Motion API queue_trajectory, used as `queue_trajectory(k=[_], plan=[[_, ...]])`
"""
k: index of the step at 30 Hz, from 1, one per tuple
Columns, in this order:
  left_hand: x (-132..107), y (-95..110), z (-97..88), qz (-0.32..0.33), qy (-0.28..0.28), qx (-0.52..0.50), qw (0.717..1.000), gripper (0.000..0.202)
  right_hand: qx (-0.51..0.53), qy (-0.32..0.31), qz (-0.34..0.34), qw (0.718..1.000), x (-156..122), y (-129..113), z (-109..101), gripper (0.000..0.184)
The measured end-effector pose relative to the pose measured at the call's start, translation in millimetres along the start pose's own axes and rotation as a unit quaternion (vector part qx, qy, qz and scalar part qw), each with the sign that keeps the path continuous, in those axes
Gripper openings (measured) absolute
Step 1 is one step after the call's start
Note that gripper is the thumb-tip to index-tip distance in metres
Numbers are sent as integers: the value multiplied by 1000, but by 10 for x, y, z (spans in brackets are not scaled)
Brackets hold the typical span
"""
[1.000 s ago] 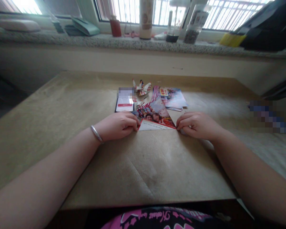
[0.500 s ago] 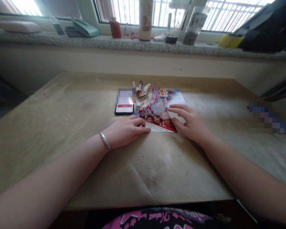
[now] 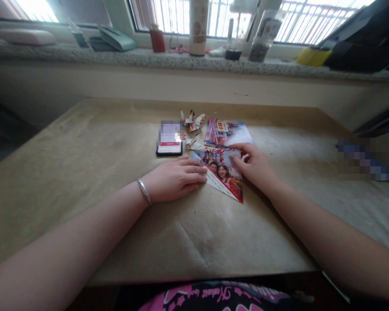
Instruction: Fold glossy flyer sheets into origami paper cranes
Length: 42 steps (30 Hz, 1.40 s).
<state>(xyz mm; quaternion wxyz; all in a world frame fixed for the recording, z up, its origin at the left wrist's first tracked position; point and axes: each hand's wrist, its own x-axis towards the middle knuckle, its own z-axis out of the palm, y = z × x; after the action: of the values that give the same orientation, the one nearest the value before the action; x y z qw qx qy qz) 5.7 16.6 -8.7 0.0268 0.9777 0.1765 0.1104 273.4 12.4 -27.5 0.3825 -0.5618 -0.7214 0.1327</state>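
A folded printed paper sheet [image 3: 225,170], showing two people in red, lies on the table with one corner pointing towards me. My left hand [image 3: 175,178] rests flat, fingers stretched out, with the fingertips on the sheet's left edge. At the opposite edge my right hand [image 3: 254,163] pinches the sheet, its thumb on the printed face. Part of the right-hand grip is hidden behind the fingers. Just beyond lies a stack of colourful printed sheets [image 3: 236,131]. Folded paper pieces [image 3: 194,122] stand left of that stack, a smaller one [image 3: 194,144] nearer the sheet.
A phone [image 3: 169,149] with a lit screen lies beyond my left hand. Bottles and jars, including a red container [image 3: 156,39], line the stone windowsill [image 3: 168,58]. A blurred-out flat item [image 3: 369,160] is at the table's right side.
The printed sheet has turned, its near right corner now closer to me. My right hand has shifted from beside the sheet to grip its edge. My left fingers have straightened out.
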Motion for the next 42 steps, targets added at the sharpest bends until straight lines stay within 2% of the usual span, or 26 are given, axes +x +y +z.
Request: queue_trajectory(k=[4,9,16,20,26,28,32,34,38,42], plan=[[-15,-41,0,-38,-8,26,999,31,29,-10,50,998,-2,51,-38,12],[-31,-68,4,-81,-13,56,995,35,72,-52,68,994,-9,72,-55,19],[-24,-25,19,-110,-30,120,986,41,41,-105,44,993,-8,48,-71,15],[-14,0,23,-99,-11,127,987,44,75,-112,8,991,-22,29,-91,15],[-9,28,-23,-50,34,115,992,44,90,-66,-20,994,-66,-15,-115,17],[-9,34,-29,-43,35,117,992,42,88,-43,10,995,-71,-26,-109,19],[-12,28,-7,-32,24,117,992,42,88,14,115,989,-64,-38,-90,31],[-15,22,11,-27,16,111,993,42,64,8,128,990,-61,-42,-87,35],[-22,14,30,-24,5,100,995,42,25,-52,117,991,-74,-54,-90,37],[-22,4,28,-10,6,91,996,42,-25,-93,78,992,-107,-85,-88,42]])
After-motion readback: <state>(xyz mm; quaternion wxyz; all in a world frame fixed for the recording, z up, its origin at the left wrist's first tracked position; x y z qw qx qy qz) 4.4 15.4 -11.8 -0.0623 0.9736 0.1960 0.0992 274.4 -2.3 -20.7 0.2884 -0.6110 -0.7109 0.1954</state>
